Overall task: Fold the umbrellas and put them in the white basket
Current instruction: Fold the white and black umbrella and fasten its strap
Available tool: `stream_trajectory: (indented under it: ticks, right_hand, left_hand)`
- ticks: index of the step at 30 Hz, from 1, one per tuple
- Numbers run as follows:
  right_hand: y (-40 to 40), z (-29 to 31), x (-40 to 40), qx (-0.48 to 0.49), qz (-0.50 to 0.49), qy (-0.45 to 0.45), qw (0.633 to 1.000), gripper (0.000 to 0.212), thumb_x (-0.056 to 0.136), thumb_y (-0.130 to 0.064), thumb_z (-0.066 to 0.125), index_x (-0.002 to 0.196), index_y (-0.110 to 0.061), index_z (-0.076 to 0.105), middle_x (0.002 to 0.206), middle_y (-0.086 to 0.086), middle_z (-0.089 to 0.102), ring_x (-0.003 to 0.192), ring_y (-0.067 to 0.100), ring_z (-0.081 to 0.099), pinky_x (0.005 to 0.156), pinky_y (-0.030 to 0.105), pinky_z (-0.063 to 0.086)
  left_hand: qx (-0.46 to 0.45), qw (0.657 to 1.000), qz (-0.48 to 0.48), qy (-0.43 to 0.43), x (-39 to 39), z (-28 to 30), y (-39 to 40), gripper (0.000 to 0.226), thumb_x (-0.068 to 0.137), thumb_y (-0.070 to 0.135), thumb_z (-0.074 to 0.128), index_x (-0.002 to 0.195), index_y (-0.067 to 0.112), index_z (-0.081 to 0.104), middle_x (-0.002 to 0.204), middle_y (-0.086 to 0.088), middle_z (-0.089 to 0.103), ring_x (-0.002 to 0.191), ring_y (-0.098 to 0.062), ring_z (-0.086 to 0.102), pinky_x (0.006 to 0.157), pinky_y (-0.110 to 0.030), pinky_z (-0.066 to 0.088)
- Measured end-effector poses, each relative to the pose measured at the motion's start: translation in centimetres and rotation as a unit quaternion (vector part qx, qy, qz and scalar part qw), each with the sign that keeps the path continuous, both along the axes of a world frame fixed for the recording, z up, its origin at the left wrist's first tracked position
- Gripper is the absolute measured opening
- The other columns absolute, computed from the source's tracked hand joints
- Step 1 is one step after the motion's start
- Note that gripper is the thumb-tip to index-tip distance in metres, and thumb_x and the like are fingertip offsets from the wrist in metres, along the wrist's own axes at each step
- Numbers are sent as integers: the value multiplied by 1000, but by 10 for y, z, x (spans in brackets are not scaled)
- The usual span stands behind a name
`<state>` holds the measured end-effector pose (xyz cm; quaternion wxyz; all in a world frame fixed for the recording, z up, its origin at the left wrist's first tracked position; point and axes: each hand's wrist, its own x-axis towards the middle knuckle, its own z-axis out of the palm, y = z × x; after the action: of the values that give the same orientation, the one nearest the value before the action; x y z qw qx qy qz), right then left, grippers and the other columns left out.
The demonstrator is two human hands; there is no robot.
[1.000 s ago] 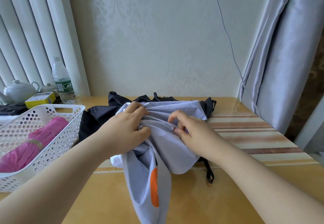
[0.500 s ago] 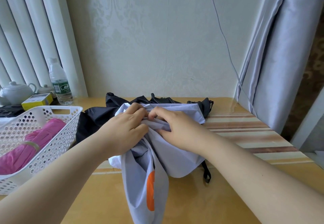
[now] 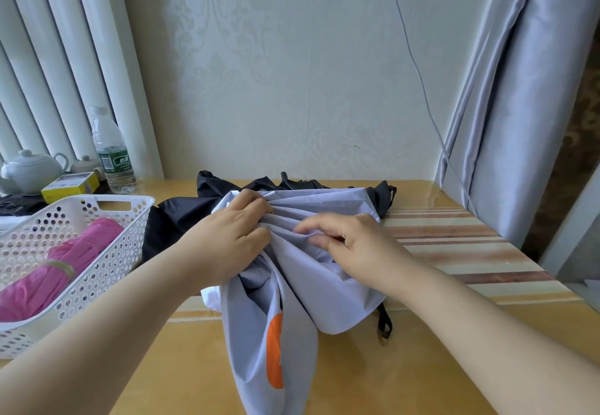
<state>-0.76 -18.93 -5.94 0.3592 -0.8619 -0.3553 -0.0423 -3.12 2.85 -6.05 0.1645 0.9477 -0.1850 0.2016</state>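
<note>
I see my left hand (image 3: 232, 239) bunching the lavender umbrella (image 3: 311, 271) folds in a closed grip mid-surface (image 3: 454, 366); my right hand (image 3: 354, 245) pinches a pleat beside it. Far left, the white basket (image 3: 107, 252) holds a folded pink umbrella (image 3: 48, 271).
</note>
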Motion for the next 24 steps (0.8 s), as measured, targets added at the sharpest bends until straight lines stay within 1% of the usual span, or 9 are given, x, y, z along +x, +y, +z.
stream_trajectory:
  ticks: [3,5,7,10,14,17,20,22,24]
  right_hand:
    - [0,-8,5,23,-32,15,999,13,99,-21,52,97,-31,44,49,-11,49,46,6,39,50,13,33]
    - [0,-8,9,-8,-59,27,998,6,99,-22,51,102,-26,50,51,-15,53,51,-1,47,54,10,36]
    - [3,-2,8,-57,-56,11,997,14,99,-25,52,110,-22,59,68,-13,62,66,-4,56,61,11,41]
    - [10,9,5,-87,-47,-28,995,25,92,-33,61,114,-22,62,95,-5,69,87,8,61,77,26,49]
    - [13,12,8,-116,-50,-80,989,27,95,-28,59,81,-5,60,59,-1,48,53,7,39,52,22,28]
    - [4,9,8,-92,-51,-53,993,28,94,-31,59,76,-10,58,56,-9,50,50,4,45,50,17,30]
    - [-23,7,9,-86,-44,-39,995,17,93,-37,59,84,-24,64,81,-20,60,80,-8,51,71,9,35]
    - [-46,2,13,-123,-62,-58,989,15,90,-44,57,89,-33,67,112,-27,51,108,-7,38,96,17,28]
    - [-60,-4,14,-84,-104,-3,991,4,89,-43,58,93,-42,61,130,-23,35,125,1,29,102,24,25]
  left_hand:
    - [-20,999,-6,31,-2,2,0,58,83,41,19,120,12,53,124,3,45,111,-8,37,83,-8,28]
    - [-18,999,-25,20,-3,2,-1,57,85,39,18,118,10,53,118,5,45,106,-3,36,84,-4,24]
    - [-14,999,-37,-9,-2,1,-3,69,79,45,10,115,7,54,111,6,45,97,1,34,81,-6,24]
    - [-8,999,-35,-12,4,-1,-2,71,74,48,7,112,10,53,108,10,38,89,7,28,80,2,21]
    - [-14,1000,1,9,7,-3,0,69,71,53,7,110,18,51,112,12,40,98,-4,39,77,-12,26]
    - [3,1000,-4,2,8,-5,2,70,72,54,7,113,19,52,114,14,39,99,-5,41,79,-16,28]
    - [-11,1000,19,8,9,-4,7,76,67,56,7,118,21,51,116,17,37,100,-6,43,81,-21,30]
    - [-27,999,38,17,11,-4,14,78,65,57,8,120,20,51,119,15,38,103,-11,46,83,-25,33]
    - [-46,998,43,24,12,-5,18,76,65,57,10,118,21,51,117,14,39,106,-14,48,87,-27,34]
